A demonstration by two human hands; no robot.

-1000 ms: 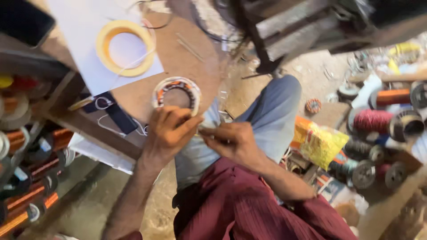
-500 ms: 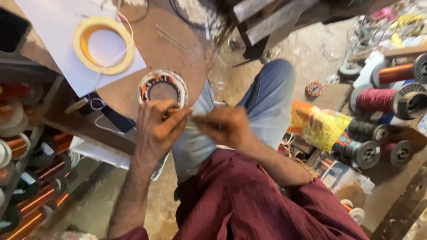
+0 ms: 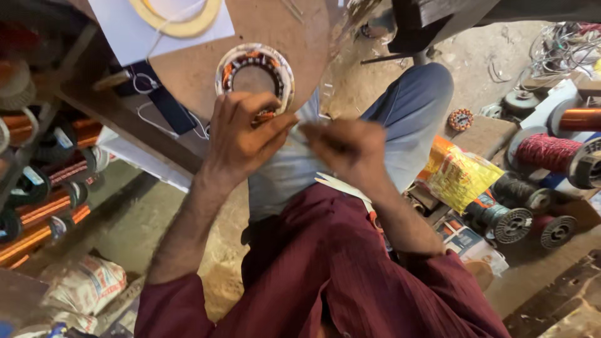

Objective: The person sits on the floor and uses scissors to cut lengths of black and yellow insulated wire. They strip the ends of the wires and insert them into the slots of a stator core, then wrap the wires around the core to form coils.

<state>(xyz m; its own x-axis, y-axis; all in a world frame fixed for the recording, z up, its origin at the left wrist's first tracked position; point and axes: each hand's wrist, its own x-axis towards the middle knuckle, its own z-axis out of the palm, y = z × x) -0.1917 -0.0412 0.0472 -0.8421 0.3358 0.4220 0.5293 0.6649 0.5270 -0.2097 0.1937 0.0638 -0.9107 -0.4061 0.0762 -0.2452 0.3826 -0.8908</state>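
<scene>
Stator ring (image 3: 255, 75), round with orange windings and white insulation, sits on the brown board (image 3: 282, 37) at its near edge, right above the left hand (image 3: 241, 134); left fingers (image 3: 275, 134) are curled, tips pinched at the ring's lower rim, on something thin I can't resolve. Right hand (image 3: 344, 150) is just beside it, closed into a blurred fist; can't tell what it holds, maybe a thin wire or strip running between the two hands. Risks as I judge them: ring lies at the board edge, so a hard tug toward the lap could drag it off; a sharp pull could also snap a fine wire or tear the insulation. White paper strips (image 3: 341, 184) lie on the lap below the right hand and may slide off. Yellow packet (image 3: 460, 178) and wire spools (image 3: 551, 153) are off to the right of the grip, copper spools (image 3: 44, 206) on a rack to the left. Versus the earlier frames: camera has dipped closer, the yellow tape roll (image 3: 178, 15) is now cut by the top edge, hands are still together under the ring
</scene>
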